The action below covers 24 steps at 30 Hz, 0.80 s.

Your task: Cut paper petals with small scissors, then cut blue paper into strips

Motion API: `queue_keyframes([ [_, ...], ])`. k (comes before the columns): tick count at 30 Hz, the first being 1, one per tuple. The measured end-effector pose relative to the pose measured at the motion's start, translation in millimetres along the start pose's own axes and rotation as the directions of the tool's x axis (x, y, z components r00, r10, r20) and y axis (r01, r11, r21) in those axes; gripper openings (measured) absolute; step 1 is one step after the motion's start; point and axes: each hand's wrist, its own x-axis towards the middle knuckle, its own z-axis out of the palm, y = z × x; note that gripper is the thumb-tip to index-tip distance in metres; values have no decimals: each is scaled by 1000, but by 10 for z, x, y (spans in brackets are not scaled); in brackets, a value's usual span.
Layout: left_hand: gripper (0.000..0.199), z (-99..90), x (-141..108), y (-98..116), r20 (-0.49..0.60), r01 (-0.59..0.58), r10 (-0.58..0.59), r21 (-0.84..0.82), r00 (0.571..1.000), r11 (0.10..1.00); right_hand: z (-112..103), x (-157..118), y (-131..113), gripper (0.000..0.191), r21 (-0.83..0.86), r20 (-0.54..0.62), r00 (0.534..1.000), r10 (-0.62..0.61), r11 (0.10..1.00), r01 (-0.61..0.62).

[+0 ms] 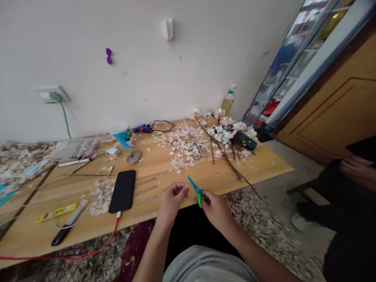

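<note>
The right hand (212,204) is wrapped round the handles of the blue scissors (195,187), blades aimed away from the body; just left of them, the left hand (175,196) pinches a small pale scrap (187,188), thumb and finger together; beyond both hands lie shavings (179,145) and grey scissors (196,145); farther right, blossom branches (219,134); left of the grip, a phone (122,192).

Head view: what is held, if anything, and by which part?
The right hand holds blue-and-green scissors by the handles; the left hand pinches a pale piece, too small to tell which part.
</note>
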Motion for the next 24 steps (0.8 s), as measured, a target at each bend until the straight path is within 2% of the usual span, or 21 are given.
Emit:
queue_keyframes([
  [3, 23, -38, -1, 4, -11, 13, -14, -67, 1000, 998, -53, 10, 7, 14, 107, 25, 1000, -9, 994, 7],
  [6, 21, -45, -14, -4, 1, 34, -35, -131, 999, 991, -79, -28, -67, 18, 26, 115, 993, -35, 999, 32],
  [9, 18, -33, -40, 3, 19, 51, -50, -86, 999, 995, -57, -74, -151, 16, -22, 163, 984, -74, 997, 79],
  [13, 15, -31, -67, 25, 4, 26, -26, 10, 1000, 1000, -10, -88, -158, 11, -110, 148, 987, -67, 990, 84],
  [18, 22, -101, -55, 33, 21, 2, -4, 96, 1000, 995, -38, -39, -51, 11, -254, 85, 996, -30, 966, 51],
  [22, 27, -128, -23, -11, 19, 38, -40, 72, 999, 997, -101, -4, -2, 14, -108, 27, 1000, 9, 994, -6],
  [24, 29, -114, -7, -38, 30, 57, -58, 55, 998, 997, -113, -17, -1, 14, -30, 37, 999, 3, 1000, -2],
])
